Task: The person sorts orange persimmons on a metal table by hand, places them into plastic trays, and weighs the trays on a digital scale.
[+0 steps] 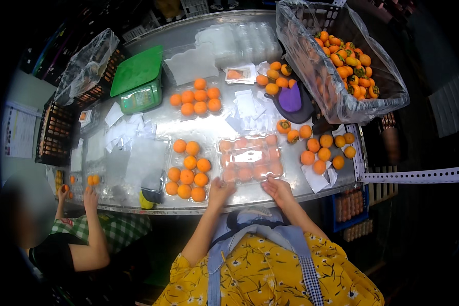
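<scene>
A closed clear plastic clamshell (251, 157) full of orange persimmons lies flat on the metal table before me. At its near left corner is my left hand (220, 192), fingers apart, close to the edge. My right hand (278, 190) touches or nearly touches the near right edge with its fingertips. Neither hand grips anything plainly. Left of the clamshell, loose rows of persimmons (187, 176) sit in an uncovered clear tray. Farther back, another group of persimmons (200, 95) rests in clear plastic. More loose persimmons (324, 154) lie to the right, some beside white papers (314, 179).
A plastic-lined crate (382, 103) of persimmons stands at the back right, near a purple and black item (290, 98). A green scale (139, 82) and stacked clear containers (239, 40) are at the back. A co-worker's hands (90, 197) handle persimmons at the left.
</scene>
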A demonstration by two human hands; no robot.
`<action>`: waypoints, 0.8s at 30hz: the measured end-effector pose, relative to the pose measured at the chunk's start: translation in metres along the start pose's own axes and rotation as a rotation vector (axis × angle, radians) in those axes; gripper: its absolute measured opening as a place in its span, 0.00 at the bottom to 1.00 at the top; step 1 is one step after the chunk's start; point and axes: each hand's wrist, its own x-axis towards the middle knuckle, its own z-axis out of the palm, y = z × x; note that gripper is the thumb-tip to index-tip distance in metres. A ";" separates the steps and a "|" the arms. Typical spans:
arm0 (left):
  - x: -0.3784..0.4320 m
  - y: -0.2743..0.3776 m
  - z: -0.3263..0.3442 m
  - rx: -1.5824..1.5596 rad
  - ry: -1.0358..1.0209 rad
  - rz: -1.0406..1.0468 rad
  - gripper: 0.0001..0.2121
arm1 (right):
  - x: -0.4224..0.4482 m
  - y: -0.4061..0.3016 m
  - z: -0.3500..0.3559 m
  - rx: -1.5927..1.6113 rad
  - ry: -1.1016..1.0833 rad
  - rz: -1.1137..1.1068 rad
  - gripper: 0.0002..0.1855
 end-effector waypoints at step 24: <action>0.004 -0.013 0.040 -0.459 0.054 -0.341 0.10 | 0.007 0.008 -0.002 -0.096 0.067 -0.079 0.08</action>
